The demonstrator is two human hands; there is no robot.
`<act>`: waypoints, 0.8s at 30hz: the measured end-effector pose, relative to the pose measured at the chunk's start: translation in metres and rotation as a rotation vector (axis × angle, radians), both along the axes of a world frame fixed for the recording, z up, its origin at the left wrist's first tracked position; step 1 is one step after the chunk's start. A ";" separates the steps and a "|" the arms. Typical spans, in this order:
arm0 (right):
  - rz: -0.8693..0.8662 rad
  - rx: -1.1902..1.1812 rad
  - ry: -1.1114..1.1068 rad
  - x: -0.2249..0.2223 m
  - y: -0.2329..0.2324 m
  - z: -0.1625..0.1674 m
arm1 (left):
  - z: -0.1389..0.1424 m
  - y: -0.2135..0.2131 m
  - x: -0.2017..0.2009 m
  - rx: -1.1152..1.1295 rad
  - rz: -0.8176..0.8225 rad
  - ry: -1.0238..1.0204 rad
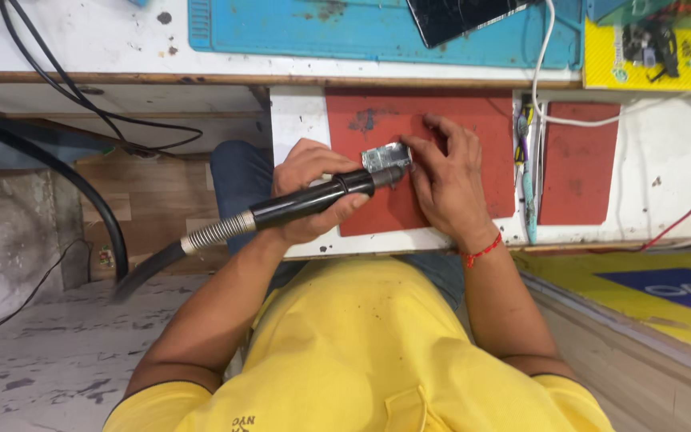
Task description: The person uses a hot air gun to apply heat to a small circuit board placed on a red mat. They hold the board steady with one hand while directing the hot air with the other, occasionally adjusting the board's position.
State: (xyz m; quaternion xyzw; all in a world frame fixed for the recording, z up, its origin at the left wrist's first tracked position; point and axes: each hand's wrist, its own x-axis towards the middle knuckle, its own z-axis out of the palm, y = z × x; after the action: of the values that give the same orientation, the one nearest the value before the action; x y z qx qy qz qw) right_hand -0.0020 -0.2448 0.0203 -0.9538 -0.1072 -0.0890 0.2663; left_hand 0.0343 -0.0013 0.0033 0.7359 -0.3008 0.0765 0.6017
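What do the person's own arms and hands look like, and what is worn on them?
Both forearms are bare. Short yellow sleeves with a dark edge cover the upper arms. The right hand has a thin red thread bracelet at its wrist. The left hand wears nothing; no gloves or rings are visible.

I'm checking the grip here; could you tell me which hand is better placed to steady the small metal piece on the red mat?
Probably the right hand: its fingers already rest on the small metal piece on the red mat, while the left hand is full, gripping the black handpiece.
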 end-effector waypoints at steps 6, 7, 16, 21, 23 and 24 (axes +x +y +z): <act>-0.014 -0.008 0.010 0.000 0.002 0.001 | 0.000 -0.001 0.000 -0.020 -0.004 0.006; -0.016 -0.014 0.007 0.001 0.002 0.001 | 0.000 -0.001 -0.001 -0.031 0.054 0.028; -0.119 0.035 0.019 0.001 0.005 -0.003 | 0.000 0.000 -0.003 -0.073 0.171 0.080; -0.111 0.005 0.008 0.002 0.003 -0.004 | 0.001 0.000 -0.002 -0.049 0.072 0.015; -0.103 0.037 0.006 0.001 0.004 -0.005 | 0.001 0.000 -0.001 -0.036 0.179 0.057; -0.116 0.043 0.024 0.001 0.004 -0.005 | 0.001 0.000 -0.001 -0.030 0.229 0.066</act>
State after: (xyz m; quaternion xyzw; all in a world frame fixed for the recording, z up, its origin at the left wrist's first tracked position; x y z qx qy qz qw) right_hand -0.0011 -0.2408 0.0151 -0.9534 -0.0463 -0.0950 0.2825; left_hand 0.0335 -0.0015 0.0040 0.7585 -0.1935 0.1248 0.6096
